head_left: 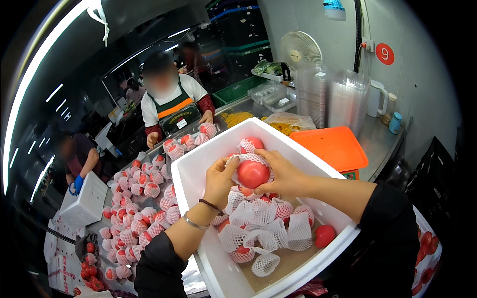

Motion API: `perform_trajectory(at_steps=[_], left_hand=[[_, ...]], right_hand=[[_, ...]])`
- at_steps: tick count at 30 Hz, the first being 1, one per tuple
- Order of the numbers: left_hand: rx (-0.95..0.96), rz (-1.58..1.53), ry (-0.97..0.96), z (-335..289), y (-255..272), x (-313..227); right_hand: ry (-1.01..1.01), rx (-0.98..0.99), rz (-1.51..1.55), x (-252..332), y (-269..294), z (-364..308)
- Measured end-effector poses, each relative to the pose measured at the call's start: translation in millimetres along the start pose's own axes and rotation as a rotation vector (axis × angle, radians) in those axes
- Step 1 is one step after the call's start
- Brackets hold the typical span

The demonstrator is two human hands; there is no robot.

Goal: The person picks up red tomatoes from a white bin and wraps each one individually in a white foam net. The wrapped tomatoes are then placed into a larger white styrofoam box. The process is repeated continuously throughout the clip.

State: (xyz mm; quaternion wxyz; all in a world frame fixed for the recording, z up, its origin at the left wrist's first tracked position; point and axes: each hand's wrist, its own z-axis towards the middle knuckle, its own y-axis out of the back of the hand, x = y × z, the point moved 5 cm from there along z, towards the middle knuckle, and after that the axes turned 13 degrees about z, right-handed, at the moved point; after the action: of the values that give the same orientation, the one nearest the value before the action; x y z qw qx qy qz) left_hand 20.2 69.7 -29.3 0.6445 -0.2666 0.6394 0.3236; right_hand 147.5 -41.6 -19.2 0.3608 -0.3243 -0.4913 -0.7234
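Over a white foam box [189, 174], my right hand [283, 171] grips a large red tomato [252, 174] from its right side. My left hand [218, 181] pinches the white foam net sleeve [248, 158] at the tomato's upper left; the net covers only part of the fruit. Another netted tomato [255, 142] shows just beyond my fingers. Below my hands, the box holds several loose foam net sleeves [258, 213] and netted tomatoes. A bare tomato [325, 236] lies by the box's right wall.
Many netted tomatoes [131, 223] cover the metal table to the left. A co-worker [171, 107] stands across it, hands near the fruit. Right of the box are an orange scale [330, 146], stacked clear plastic trays [348, 102] and a fan [301, 49]. Another white box [84, 201] stands far left.
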Motion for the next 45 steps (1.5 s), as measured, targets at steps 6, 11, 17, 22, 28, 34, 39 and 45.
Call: perform_trajectory(at_steps=[6, 11, 17, 22, 28, 34, 39, 45], left_hand=[[0.134, -0.353, 0.097, 9.9, 6.8, 8.4], [0.216, -0.578, 0.178, 5.3, 0.5, 0.3], [0.282, -0.471, 0.151, 3.0, 1.5, 2.7], [0.307, -0.394, 0.114, -4.2, -5.8, -8.3], [0.288, -0.342, 0.142, -2.6, -1.6, -2.6], [0.192, -0.271, 0.2, 1.3, 1.0, 11.0], [0.264, -0.303, 0.187, -2.3, -6.1, 7.0], [0.496, -0.411, 0.144, -16.0, -21.4, -15.4]], right_hand=[[0.178, -0.079, 0.059, 10.0, 8.0, 2.3], [0.16, -0.055, 0.241, 10.4, 9.8, 4.9], [-0.36, 0.066, 1.132, 5.4, 1.6, 6.0], [-0.417, 0.064, 1.282, -12.9, 8.9, 6.2], [-0.425, -0.019, 1.254, -12.0, 14.4, 10.2], [-0.361, -0.095, 0.991, -8.6, 18.5, 9.1], [-0.053, -0.159, 0.399, 11.3, 21.9, 2.7], [0.364, -0.199, -0.158, 36.5, 7.7, -6.6]])
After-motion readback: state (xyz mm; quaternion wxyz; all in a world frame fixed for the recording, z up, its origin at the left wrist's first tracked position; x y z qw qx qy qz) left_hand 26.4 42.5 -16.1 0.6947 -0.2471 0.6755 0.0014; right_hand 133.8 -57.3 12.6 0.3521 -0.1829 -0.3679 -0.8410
